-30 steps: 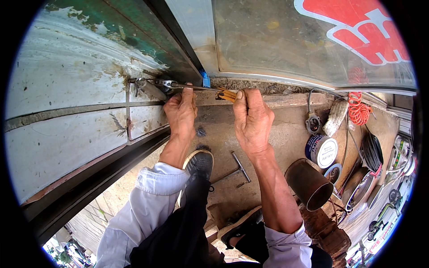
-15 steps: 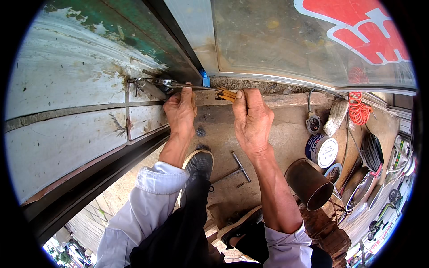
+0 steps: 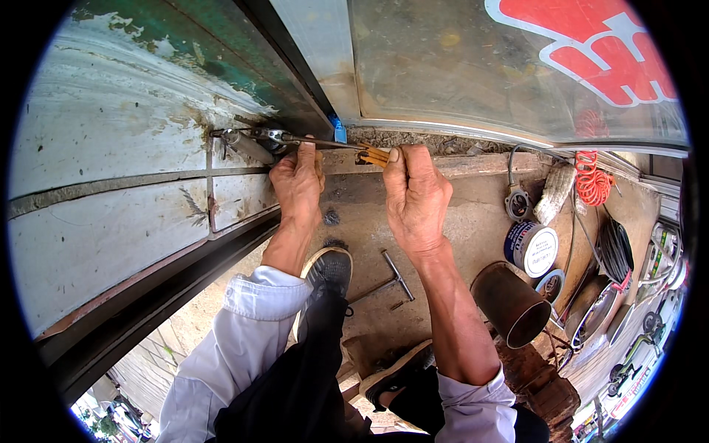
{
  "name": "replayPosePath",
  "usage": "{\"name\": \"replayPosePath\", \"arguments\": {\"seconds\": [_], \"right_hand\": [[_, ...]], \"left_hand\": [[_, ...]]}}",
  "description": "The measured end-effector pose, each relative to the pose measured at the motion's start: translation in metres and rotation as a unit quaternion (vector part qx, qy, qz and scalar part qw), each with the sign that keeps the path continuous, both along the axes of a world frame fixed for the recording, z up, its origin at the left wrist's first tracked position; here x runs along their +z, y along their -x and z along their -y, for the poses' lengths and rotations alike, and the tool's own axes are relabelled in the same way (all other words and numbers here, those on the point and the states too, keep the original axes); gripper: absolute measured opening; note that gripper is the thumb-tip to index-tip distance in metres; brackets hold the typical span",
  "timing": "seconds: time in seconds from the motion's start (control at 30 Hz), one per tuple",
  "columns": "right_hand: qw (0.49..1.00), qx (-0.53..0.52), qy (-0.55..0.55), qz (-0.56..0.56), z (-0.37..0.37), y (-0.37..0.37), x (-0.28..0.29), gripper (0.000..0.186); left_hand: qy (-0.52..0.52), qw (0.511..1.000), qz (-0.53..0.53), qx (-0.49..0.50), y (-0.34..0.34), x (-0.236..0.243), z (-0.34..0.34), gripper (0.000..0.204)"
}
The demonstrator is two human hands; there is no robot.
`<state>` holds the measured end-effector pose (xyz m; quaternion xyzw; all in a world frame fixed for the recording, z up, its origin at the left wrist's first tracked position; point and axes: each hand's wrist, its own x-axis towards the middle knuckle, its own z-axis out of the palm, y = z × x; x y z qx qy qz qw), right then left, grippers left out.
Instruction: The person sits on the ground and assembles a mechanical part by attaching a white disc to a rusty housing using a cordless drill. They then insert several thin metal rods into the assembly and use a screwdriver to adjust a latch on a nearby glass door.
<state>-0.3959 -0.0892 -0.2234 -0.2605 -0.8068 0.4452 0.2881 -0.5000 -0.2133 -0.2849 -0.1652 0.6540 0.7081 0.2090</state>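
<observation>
A screwdriver with a thin metal shaft and an orange, black-streaked handle lies across in front of me, level with the far edge of the floor. My right hand is closed around its handle end, fingers wrapped and thumb along the top. Thumb and fingers of my left hand pinch the shaft farther left. The shaft's tip meets a metal fitting joined to a grey cylinder beside the tiled wall. My left fingers partly hide the shaft, and my right palm covers the handle's end.
A worn tiled wall stands at left, a glazed panel ahead. On the floor are a T-handled wrench, a rusty can, a white-lidded tub, a glove and a coiled red hose. My shoe is beside the wrench.
</observation>
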Motion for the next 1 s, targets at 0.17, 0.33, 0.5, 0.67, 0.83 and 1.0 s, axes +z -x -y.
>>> {"name": "replayPosePath", "arguments": {"seconds": [0.17, 0.33, 0.5, 0.67, 0.83, 1.0], "right_hand": [[1.0, 0.001, -0.008, -0.006, 0.0, 0.0001, 0.0001, 0.01], [1.0, 0.001, -0.007, 0.003, -0.0001, -0.0002, -0.0009, 0.01], [0.999, 0.002, -0.033, -0.009, -0.0004, 0.0004, -0.0028, 0.006], [1.0, 0.001, -0.03, -0.005, -0.0001, 0.0006, -0.0011, 0.007], [1.0, -0.002, -0.017, 0.004, 0.0008, 0.0009, 0.0014, 0.01], [1.0, -0.004, -0.02, -0.005, 0.0007, 0.0018, 0.0008, 0.01]], "left_hand": [[0.004, 1.0, 0.0, 0.0, 0.0006, -0.002, 0.0007, 0.036], [0.003, 1.0, 0.0, -0.005, 0.0022, -0.0015, 0.0009, 0.035], [0.024, 1.0, 0.002, -0.001, 0.0042, -0.0014, -0.0005, 0.034], [0.033, 0.999, 0.006, 0.001, 0.0064, -0.0008, -0.0001, 0.033], [0.026, 1.0, 0.006, 0.011, 0.0073, -0.0031, -0.0017, 0.033], [0.024, 1.0, 0.0, 0.001, 0.0075, -0.0007, -0.0015, 0.033]]}}
